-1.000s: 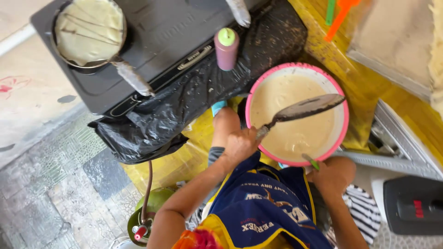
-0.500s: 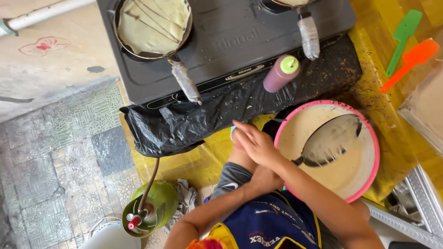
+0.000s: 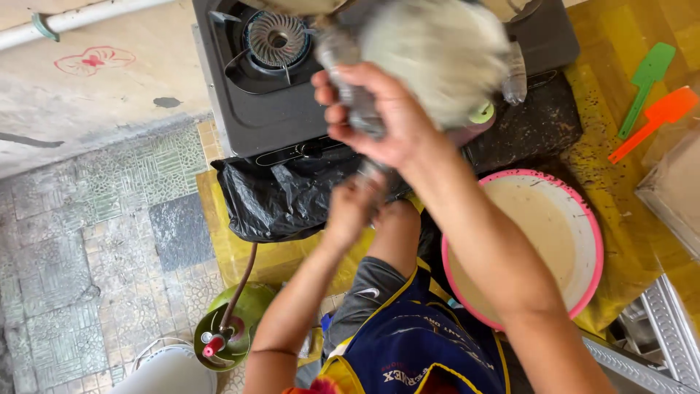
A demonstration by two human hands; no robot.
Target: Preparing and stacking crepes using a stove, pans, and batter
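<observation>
right hand (image 3: pixel 379 117): raised over the stove, fingers curled tight round a pan handle (image 3: pixel 348 80); full grasp
pan (image 3: pixel 437 58): lifted off the burner, tipped toward camera, blurred; pale round underside or crepe faces up, cannot tell which
left hand (image 3: pixel 357 204): below the right hand, blurred; fingers half curled, looks to touch the lower end of the handle, hold unclear
stove (image 3: pixel 240 117): black, two burners; left burner (image 3: pixel 275 38) bare, second pan's handle (image 3: pixel 515 73) shows at right
bowl (image 3: pixel 594 241): one, pink rim, holds pale batter, about half full; sits right of the knee, below the stove
bottle (image 3: pixel 477 120): one, pink with green cap, mostly hidden behind the right hand, just above the bowl
spatulas: two, green (image 3: pixel 645 80) and orange (image 3: pixel 652 120), lying side by side on the yellow mat (image 3: pixel 627 197), apart from the bowl
black bag (image 3: pixel 284 197): crumpled under the stove's front edge
gas tank (image 3: pixel 233 321): one, green, on the tiled floor, brown hose (image 3: pixel 244 273) runs up toward the stove
tray (image 3: pixel 671 182): right edge, contents unclear
</observation>
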